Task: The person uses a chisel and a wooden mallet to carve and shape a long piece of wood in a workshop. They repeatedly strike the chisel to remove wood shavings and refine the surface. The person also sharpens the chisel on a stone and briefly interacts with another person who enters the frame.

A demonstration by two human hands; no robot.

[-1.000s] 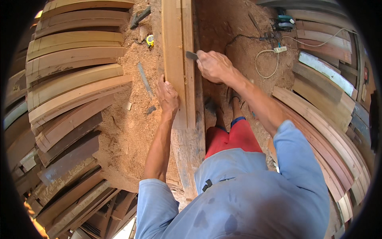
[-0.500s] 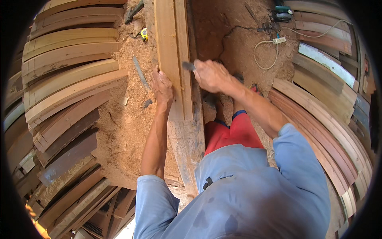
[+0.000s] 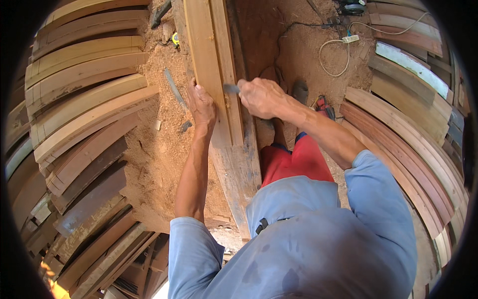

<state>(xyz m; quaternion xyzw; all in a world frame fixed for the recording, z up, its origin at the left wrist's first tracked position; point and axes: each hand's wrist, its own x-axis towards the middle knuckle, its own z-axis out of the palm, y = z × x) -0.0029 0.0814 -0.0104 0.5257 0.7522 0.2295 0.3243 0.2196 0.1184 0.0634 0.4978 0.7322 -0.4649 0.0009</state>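
A long, light-brown wooden beam [image 3: 205, 55] with a stepped edge lies lengthwise on a wider, worn plank [image 3: 231, 172]. My left hand [image 3: 201, 105] is closed on the beam's left edge, thumb up along its side; the other fingers are partly hidden. Over the beam's right side, my right hand [image 3: 263, 97] is wrapped round a short dark-grey tool with a flat end [image 3: 231, 88]. The flat end points left, at the beam's step. Whether it touches the wood I cannot tell, and its exact kind is hidden by my fist.
Sawdust with a flat metal strip [image 3: 175, 87] and a yellow tape measure [image 3: 175, 39] lies left of the beam. Stacked boards [image 3: 84, 70] line the left; more boards [image 3: 398, 144] line the right. A white power strip [image 3: 350, 39] and a red-and-black object [image 3: 324, 106] lie on the right-hand floor.
My right hand and the grey tool have shifted slightly left and down over the beam. The left hand keeps its hold. The whole view has moved a little.
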